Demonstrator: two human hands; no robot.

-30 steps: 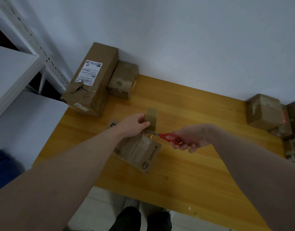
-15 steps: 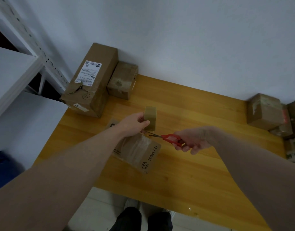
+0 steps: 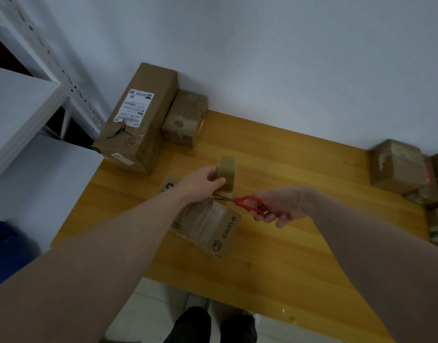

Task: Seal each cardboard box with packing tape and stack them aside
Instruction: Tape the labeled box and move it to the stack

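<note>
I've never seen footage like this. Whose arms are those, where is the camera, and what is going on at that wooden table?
There is no machine here: these are a person's two bare arms, filmed by a wide-angle camera worn on the head and looking down, which is why shoes show at the bottom. The left hand grips a roll of packing tape. The right hand holds red-handled scissors, blades pointing toward the tape just above a small box printed SF EXPRESS, probably to cut the strip. All this lies on a wooden table. A long labelled box and a smaller box stand at the far left, and more boxes sit at the right edge.
</note>
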